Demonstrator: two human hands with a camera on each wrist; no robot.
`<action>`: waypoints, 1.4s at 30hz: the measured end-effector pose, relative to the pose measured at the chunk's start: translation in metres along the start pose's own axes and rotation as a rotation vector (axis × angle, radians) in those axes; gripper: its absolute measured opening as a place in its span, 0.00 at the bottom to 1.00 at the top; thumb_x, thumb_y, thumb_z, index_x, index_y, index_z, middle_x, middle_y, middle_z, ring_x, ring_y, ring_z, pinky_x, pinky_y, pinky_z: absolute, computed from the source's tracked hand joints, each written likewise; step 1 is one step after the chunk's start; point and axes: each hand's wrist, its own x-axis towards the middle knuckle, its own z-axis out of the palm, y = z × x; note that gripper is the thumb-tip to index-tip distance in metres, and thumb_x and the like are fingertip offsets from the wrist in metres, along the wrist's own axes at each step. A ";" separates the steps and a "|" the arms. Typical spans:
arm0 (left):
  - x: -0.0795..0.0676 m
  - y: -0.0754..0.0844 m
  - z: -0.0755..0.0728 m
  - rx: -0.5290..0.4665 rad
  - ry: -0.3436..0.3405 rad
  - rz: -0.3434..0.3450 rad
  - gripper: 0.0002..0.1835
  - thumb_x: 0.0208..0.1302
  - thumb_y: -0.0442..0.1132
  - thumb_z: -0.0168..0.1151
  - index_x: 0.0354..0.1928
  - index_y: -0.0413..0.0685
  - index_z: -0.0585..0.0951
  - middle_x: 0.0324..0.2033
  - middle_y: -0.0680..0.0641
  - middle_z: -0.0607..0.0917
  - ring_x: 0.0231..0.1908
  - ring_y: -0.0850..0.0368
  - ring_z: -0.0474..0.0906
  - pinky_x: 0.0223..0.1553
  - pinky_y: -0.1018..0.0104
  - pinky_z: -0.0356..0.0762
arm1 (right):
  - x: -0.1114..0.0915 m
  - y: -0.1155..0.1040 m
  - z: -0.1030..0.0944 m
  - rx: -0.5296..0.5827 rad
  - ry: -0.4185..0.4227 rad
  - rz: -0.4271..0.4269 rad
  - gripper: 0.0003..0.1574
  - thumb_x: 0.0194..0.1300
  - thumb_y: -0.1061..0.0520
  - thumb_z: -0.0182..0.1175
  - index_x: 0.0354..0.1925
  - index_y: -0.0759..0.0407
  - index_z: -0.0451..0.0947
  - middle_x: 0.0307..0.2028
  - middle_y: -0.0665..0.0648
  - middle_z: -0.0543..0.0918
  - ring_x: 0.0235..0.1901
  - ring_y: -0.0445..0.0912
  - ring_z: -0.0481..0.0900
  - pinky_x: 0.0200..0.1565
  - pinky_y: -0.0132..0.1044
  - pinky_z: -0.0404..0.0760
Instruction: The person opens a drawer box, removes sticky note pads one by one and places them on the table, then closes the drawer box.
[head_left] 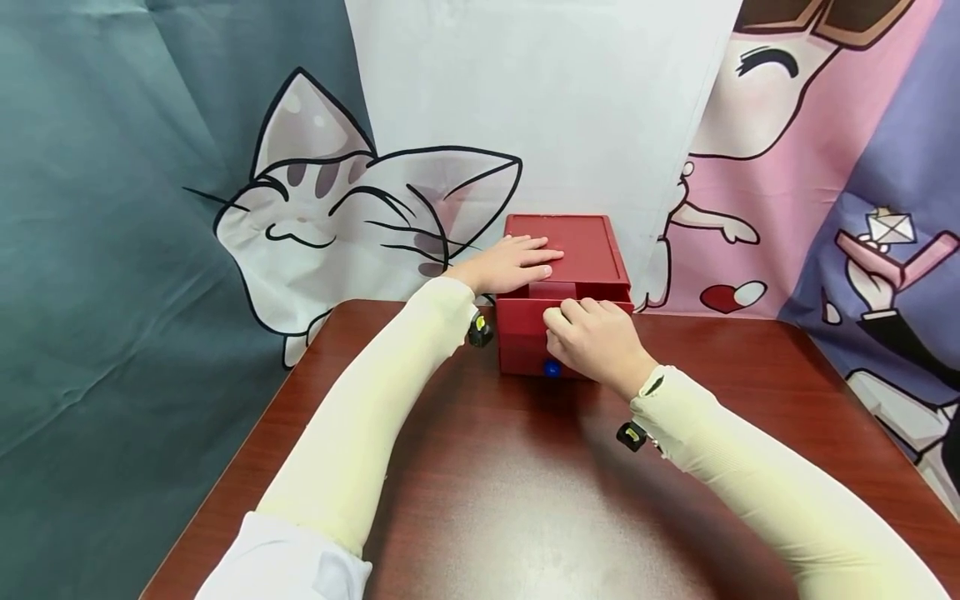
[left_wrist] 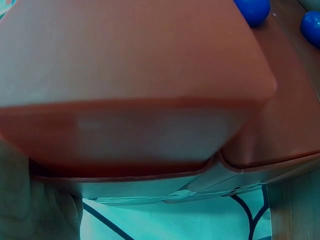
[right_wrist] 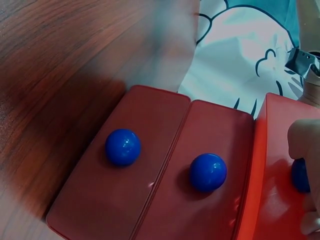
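Observation:
A small red drawer cabinet [head_left: 588, 242] with round blue knobs stands near the back of the table. Its top drawer [head_left: 519, 321] is pulled partly out, and the part of its inside that shows looks bare. My left hand [head_left: 506, 265] lies on the cabinet's top with fingers stretched out. At the drawer front, my right hand [head_left: 596, 340] has its fingers curled round the top drawer's blue knob [right_wrist: 300, 176], which they partly cover. Below, two lower drawers are shut flush, with a middle knob [right_wrist: 207, 172] and a bottom knob [right_wrist: 122, 147].
The brown wooden table [head_left: 465, 492] spreads out in front of the cabinet. A cloth backdrop [head_left: 600, 100] with cartoon figures hangs close behind it. Dark wrist cameras sit on the left wrist and the right wrist.

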 end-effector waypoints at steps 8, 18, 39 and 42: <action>-0.005 -0.003 0.000 -0.015 0.019 -0.012 0.29 0.78 0.59 0.43 0.77 0.67 0.63 0.79 0.50 0.56 0.79 0.46 0.44 0.77 0.52 0.34 | 0.004 -0.002 -0.001 0.011 0.001 -0.025 0.08 0.60 0.56 0.60 0.31 0.58 0.72 0.26 0.58 0.75 0.22 0.54 0.75 0.21 0.42 0.77; -0.007 -0.007 -0.001 -0.005 0.039 -0.016 0.29 0.78 0.59 0.43 0.77 0.67 0.64 0.79 0.50 0.57 0.79 0.46 0.44 0.77 0.51 0.34 | 0.007 -0.002 -0.003 0.022 -0.038 -0.026 0.07 0.63 0.55 0.58 0.33 0.58 0.72 0.27 0.58 0.77 0.24 0.55 0.79 0.25 0.43 0.80; -0.001 -0.002 0.002 0.007 0.023 -0.004 0.30 0.78 0.59 0.43 0.78 0.67 0.63 0.79 0.51 0.57 0.79 0.48 0.44 0.78 0.52 0.33 | -0.001 -0.006 -0.010 0.031 -0.020 -0.015 0.09 0.60 0.55 0.62 0.32 0.57 0.73 0.27 0.57 0.76 0.23 0.53 0.78 0.25 0.43 0.81; -0.003 -0.003 0.002 0.007 0.023 0.002 0.29 0.78 0.59 0.43 0.78 0.66 0.63 0.79 0.50 0.57 0.79 0.48 0.44 0.78 0.52 0.33 | 0.000 -0.008 -0.009 0.038 -0.016 -0.021 0.10 0.58 0.55 0.63 0.32 0.57 0.72 0.26 0.57 0.76 0.23 0.53 0.78 0.24 0.43 0.81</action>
